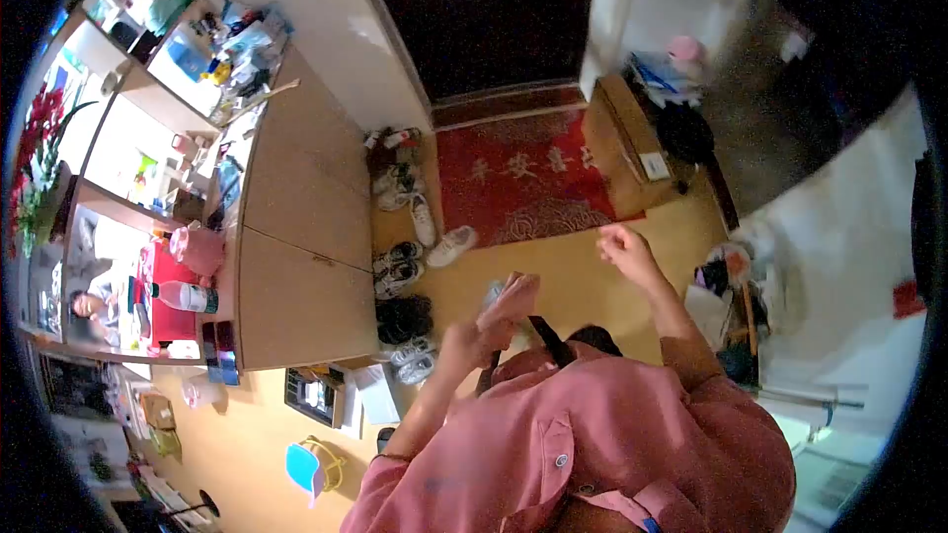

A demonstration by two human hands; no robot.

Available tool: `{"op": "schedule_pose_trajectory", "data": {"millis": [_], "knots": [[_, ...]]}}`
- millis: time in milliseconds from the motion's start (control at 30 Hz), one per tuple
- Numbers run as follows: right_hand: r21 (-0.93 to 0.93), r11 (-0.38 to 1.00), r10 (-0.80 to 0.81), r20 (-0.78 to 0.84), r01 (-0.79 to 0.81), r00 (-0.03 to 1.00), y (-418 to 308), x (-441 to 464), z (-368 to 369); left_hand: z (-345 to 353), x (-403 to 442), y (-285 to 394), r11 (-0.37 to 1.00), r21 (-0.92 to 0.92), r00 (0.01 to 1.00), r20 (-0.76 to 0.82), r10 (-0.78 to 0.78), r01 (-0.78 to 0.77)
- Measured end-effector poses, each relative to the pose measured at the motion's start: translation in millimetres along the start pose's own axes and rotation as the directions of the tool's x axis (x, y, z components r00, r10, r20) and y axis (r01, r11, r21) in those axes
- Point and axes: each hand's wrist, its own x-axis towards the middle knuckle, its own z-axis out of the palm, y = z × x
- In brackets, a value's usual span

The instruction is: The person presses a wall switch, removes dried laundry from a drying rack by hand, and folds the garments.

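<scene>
Head view: pink cloth or paper [512, 302] is gripped in left hand [462, 347], short of red doormat [472, 199], long axis toward it; right hand [628, 253], loosely curled, contents unclear, is held nearer doormat.

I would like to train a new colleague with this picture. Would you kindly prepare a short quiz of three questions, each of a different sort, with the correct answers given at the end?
1. Multiple choice. What colour is the item in the person's left hand?
A. Blue
B. Pink
C. Green

2. True or false. The red mat lies in front of the dark door.

3. Fill in the missing word. A row of shoes stands beside the tan storage ____.

Key:
1. B, pink.
2. True.
3. Cabinet.
</scene>
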Motion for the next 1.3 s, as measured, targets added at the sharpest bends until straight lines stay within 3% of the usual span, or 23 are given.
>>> {"op": "schedule_pose_trajectory", "data": {"millis": [67, 167, 200, 267, 300, 367, 433, 467, 567, 600, 633, 667, 700, 733, 800, 833, 867, 900, 967, 1067, 1133, 1167, 1300], "knots": [[-0.046, 0.987, -0.155, 0.017, 0.155, 0.988, -18, 67, 26, -23, 18, 31, 1.000, -0.012, 0.999, -0.048, 0.013, -0.014], [-0.010, 0.968, -0.242, 0.244, 0.253, 0.939, -79, 124, 81, -47, 31, 66, 0.965, -0.232, 0.968, -0.241, 0.063, -0.121], [-0.029, 0.956, -0.269, 0.324, 0.293, 0.907, -87, 148, 99, -60, 53, 12, 0.978, -0.050, 0.918, -0.357, 0.171, -0.202], [-0.070, 0.933, -0.286, 0.449, 0.352, 0.847, -91, 205, 136, -87, 68, 25, 0.982, -0.123, 0.922, -0.375, 0.090, -0.146], [-0.196, 0.931, -0.172, 0.511, 0.309, 0.842, -122, 224, 148, -98, 75, 41, 0.980, -0.160, 0.923, -0.383, 0.048, -0.117], [-0.082, 0.910, -0.285, 0.590, 0.407, 0.755, -146, 286, 176, -115, 90, 102, 0.956, -0.293, 0.882, -0.458, -0.113, -0.030], [-0.071, 0.796, -0.412, 0.665, 0.602, 0.623, -190, 373, 211, -140, 125, 116, 0.936, -0.351, 0.831, -0.526, -0.181, -0.018], [-0.054, 0.729, -0.461, 0.698, 0.682, 0.548, -215, 413, 232, -157, 146, 117, 0.955, -0.278, 0.779, -0.573, -0.254, 0.107], [-0.050, 0.478, -0.672, 0.623, 0.877, 0.402, -313, 535, 296, -183, 209, 144, 0.887, -0.434, 0.688, -0.693, -0.214, -0.161], [-0.259, 0.527, -0.436, 0.736, 0.810, 0.518, -380, 551, 301, -190, 229, 149, 0.809, -0.486, 0.677, -0.719, -0.154, -0.332], [-0.308, 0.334, -0.569, 0.688, 0.891, 0.451, -423, 579, 314, -201, 242, 163, 0.859, -0.450, 0.651, -0.732, -0.199, -0.244], [-0.172, 0.182, -0.761, 0.599, 0.968, 0.249, -451, 630, 338, -210, 254, 179, 0.897, -0.412, 0.620, -0.748, -0.234, -0.159], [-0.266, 0.051, -0.814, 0.547, 0.963, 0.195, -494, 654, 352, -219, 266, 196, 0.923, -0.377, 0.586, -0.765, -0.267, -0.071], [-0.248, 0.066, -0.862, 0.474, 0.966, 0.181, -529, 678, 366, -224, 274, 225, 0.832, -0.542, 0.573, -0.721, -0.390, -0.115], [-0.459, -0.136, -0.767, 0.610, 0.878, 0.200, -607, 714, 387, -230, 299, 187, 0.887, -0.432, 0.478, -0.821, -0.312, -0.164], [-0.463, -0.133, -0.785, 0.589, 0.876, 0.192, -627, 754, 416, -228, 307, 168, 0.911, -0.372, 0.425, -0.864, -0.270, -0.177], [-0.542, -0.282, -0.764, 0.626, 0.791, 0.157, -649, 747, 411, -226, 315, 165, 0.899, -0.393, 0.388, -0.872, -0.297, -0.195], [-0.551, -0.354, -0.827, 0.561, 0.756, 0.022, -662, 763, 423, -229, 323, 171, 0.896, -0.407, 0.376, -0.869, -0.321, -0.178], [-0.608, -0.356, -0.863, 0.504, 0.710, -0.001, -677, 781, 439, -230, 330, 192, 0.889, -0.437, 0.351, -0.861, -0.369, -0.138], [-0.569, -0.406, -0.845, 0.531, 0.715, -0.057, -685, 812, 462, -249, 342, 264, 0.759, -0.580, 0.357, -0.804, -0.475, -0.296], [-0.634, -0.364, -0.864, 0.503, 0.682, 0.007, -689, 818, 463, -256, 346, 288, 0.706, -0.630, 0.363, -0.772, -0.522, -0.324], [-0.671, -0.338, -0.872, 0.487, 0.660, 0.049, -688, 825, 459, -258, 348, 292, 0.711, -0.630, 0.353, -0.772, -0.529, -0.313], [-0.692, -0.407, -0.868, 0.497, 0.596, -0.016, -686, 829, 461, -260, 365, 293, 0.706, -0.632, 0.356, -0.771, -0.528, -0.320]]}}
